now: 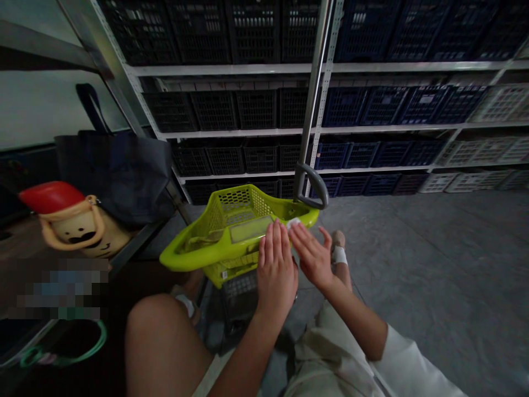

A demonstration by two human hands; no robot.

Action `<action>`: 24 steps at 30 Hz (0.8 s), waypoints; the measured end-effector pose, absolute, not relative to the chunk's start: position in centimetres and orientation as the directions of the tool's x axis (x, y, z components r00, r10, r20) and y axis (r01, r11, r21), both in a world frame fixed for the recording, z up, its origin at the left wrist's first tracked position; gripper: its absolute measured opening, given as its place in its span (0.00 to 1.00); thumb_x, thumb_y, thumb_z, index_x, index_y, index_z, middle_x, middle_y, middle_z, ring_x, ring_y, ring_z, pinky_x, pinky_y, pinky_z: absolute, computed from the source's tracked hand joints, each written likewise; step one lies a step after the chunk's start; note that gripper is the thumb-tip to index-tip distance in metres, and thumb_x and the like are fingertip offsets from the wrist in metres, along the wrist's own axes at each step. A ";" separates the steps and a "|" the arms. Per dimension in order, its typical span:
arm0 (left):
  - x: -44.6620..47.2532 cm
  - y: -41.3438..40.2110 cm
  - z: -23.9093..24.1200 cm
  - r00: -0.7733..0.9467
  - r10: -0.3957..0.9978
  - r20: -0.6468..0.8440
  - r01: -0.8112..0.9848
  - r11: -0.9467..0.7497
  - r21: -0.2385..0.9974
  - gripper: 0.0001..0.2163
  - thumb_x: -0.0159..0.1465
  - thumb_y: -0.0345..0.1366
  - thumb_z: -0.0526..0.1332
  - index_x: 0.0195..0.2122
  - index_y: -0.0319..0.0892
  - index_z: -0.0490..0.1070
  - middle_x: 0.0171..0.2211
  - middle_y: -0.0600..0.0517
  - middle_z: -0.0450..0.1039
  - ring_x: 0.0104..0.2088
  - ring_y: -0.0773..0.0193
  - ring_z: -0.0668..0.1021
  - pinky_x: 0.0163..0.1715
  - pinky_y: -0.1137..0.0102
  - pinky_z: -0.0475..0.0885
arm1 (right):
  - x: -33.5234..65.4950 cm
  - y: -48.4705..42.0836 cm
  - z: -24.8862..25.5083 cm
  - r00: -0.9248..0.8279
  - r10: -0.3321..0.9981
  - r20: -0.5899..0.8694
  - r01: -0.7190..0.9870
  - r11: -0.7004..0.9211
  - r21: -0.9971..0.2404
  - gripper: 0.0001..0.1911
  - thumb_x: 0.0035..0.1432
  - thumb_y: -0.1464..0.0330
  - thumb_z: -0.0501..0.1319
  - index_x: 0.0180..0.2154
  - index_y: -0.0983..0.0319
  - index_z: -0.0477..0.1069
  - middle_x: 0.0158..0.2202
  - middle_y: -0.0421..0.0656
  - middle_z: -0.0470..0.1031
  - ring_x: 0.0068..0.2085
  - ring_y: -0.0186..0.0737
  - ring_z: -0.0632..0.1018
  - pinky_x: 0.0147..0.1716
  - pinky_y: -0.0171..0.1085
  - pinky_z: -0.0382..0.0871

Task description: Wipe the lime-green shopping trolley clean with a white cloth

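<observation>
A lime-green plastic basket on a wheeled trolley stands in front of me, with a grey handle on a metal pole rising from its far end. My left hand lies flat on the basket's near rim, fingers stretched out and together. My right hand is held beside it, fingers extended, and its fingertips touch a small white object on the rim. Inside the basket lies a flat pale item. My bare knee and beige shorts fill the lower view.
Metal shelves with several black, blue and white crates run along the back. On the left shelf sit a dark bag and a cream toy figure with a red cap. Grey concrete floor spreads to the right.
</observation>
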State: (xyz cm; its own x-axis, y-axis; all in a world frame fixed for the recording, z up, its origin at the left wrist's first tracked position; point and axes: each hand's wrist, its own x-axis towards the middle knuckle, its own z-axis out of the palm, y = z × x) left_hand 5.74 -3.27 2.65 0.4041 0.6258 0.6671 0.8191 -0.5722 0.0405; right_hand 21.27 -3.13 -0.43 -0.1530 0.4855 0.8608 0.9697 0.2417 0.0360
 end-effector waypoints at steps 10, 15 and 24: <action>5.3 -2.9 2.5 0.439 0.605 0.665 0.824 -0.567 -0.028 0.34 0.66 0.31 0.56 0.71 0.28 0.46 0.71 0.38 0.50 0.71 0.49 0.55 0.69 0.54 0.57 | 21.4 -2.6 -1.0 -0.220 0.443 0.869 0.947 0.312 0.081 0.39 0.61 0.81 0.47 0.71 0.55 0.48 0.62 0.47 0.71 0.65 0.38 0.70 0.67 0.47 0.47; 5.4 -3.0 2.4 0.438 0.603 0.667 0.823 -0.567 -0.029 0.34 0.67 0.33 0.55 0.71 0.29 0.43 0.72 0.38 0.50 0.71 0.50 0.56 0.68 0.54 0.57 | 21.5 -2.3 -1.5 0.008 0.388 0.921 0.978 0.190 -0.089 0.40 0.59 0.81 0.46 0.71 0.55 0.49 0.65 0.49 0.67 0.65 0.41 0.69 0.68 0.51 0.45; 5.7 -3.0 2.4 0.429 0.608 0.668 0.836 -0.548 -0.038 0.33 0.67 0.33 0.55 0.71 0.28 0.46 0.71 0.38 0.51 0.70 0.49 0.58 0.68 0.54 0.58 | 21.5 -1.6 -1.9 0.038 0.333 0.942 0.973 0.205 -0.111 0.39 0.59 0.81 0.46 0.70 0.56 0.50 0.65 0.49 0.67 0.65 0.41 0.69 0.67 0.51 0.47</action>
State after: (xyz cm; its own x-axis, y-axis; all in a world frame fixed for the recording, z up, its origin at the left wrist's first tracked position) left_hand 5.67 -2.98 2.38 0.4291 0.6077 0.6683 0.8357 -0.5479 -0.0384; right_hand 21.51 -1.60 -1.90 0.0378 0.3325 0.9423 0.9725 0.2045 -0.1112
